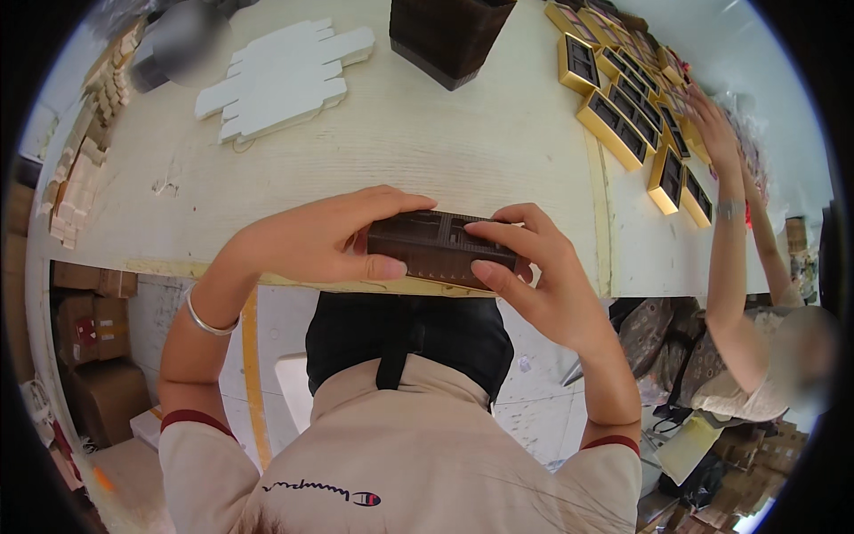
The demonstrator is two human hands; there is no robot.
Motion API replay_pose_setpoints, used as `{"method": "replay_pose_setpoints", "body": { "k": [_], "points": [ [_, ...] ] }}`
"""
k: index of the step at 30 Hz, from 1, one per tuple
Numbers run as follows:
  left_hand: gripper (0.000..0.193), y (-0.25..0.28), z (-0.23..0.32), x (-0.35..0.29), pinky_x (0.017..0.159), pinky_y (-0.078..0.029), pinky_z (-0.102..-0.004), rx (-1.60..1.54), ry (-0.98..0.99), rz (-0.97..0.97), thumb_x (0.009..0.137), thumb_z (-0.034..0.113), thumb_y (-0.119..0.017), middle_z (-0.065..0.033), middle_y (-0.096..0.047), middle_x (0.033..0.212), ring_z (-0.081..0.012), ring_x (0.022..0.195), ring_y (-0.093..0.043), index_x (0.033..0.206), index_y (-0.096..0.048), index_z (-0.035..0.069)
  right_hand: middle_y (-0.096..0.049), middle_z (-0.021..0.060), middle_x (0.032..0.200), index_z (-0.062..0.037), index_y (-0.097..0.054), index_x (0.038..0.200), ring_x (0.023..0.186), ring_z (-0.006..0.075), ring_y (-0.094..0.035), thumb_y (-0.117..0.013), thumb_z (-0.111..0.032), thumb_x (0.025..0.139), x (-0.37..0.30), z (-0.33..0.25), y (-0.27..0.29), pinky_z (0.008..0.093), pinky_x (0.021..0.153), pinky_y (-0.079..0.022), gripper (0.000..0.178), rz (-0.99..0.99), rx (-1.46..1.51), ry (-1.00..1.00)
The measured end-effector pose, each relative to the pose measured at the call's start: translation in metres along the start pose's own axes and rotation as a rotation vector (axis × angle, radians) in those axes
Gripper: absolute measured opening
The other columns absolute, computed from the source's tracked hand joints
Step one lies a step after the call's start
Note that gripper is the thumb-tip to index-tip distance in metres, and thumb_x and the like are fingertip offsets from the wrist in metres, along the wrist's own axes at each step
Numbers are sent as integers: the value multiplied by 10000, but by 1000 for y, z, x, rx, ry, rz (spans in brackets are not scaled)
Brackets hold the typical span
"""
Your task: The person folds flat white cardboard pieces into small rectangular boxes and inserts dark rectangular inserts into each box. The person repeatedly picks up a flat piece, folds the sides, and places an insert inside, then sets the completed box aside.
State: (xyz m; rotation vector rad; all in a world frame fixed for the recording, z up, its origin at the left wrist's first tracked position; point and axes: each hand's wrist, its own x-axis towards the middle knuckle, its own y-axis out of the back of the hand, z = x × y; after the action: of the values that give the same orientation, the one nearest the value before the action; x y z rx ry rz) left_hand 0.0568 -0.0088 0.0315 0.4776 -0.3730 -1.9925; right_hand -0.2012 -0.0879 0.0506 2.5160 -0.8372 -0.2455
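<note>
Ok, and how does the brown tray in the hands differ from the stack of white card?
The brown tray is dark; the white card stack is pale. The tray is long and boxy; the stack spreads flat, with tabs jutting out. The tray is held by the left hand and right hand; the stack lies untouched. Each is roughly one colour.

Free lane between dark bin point(445, 46) and gold boxes point(610, 134); white card stack point(283, 80) obstructs left.

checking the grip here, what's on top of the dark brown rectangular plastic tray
Fingers of the right hand lie over part of the dark brown plastic tray; the surface directly beneath them is covered.
</note>
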Motion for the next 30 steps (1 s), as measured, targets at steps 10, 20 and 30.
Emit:
{"method": "replay_pose_setpoints", "body": {
  "k": [10, 20, 30],
  "points": [
    [568, -28, 23, -3, 783, -492, -353, 386, 137, 131, 904, 150, -603, -109, -481, 1245, -305, 918, -576, 1438, -423, 220, -508, 207, 1218, -8, -643, 1114, 769, 275, -599, -689, 1, 803, -5, 22, -16, 350, 674, -515, 315, 121, -366, 236],
    [703, -34, 11, -7, 907, -438, -452, 812, -84, 199, 782, 376, -688, -167, -412, 1370, -351, 1096, -506, 1426, -443, 241, -428, 220, 1390, -63, -624, 1178, 1054, 344, -566, -692, -268, 797, -3, 41, 2, 420, 870, -470, 438, 11, -625, 471],
    [725, -45, -10, -1, 1075, -283, -573, 746, -203, 301, 737, 399, -711, -153, -337, 1480, -387, 1320, -348, 1399, -479, 216, -368, 265, 1429, -92, -580, 1236, 1253, 411, -441, -706, -330, 785, -6, 45, -8, 488, 1026, -380, 525, 36, -621, 461]
  ]
}}
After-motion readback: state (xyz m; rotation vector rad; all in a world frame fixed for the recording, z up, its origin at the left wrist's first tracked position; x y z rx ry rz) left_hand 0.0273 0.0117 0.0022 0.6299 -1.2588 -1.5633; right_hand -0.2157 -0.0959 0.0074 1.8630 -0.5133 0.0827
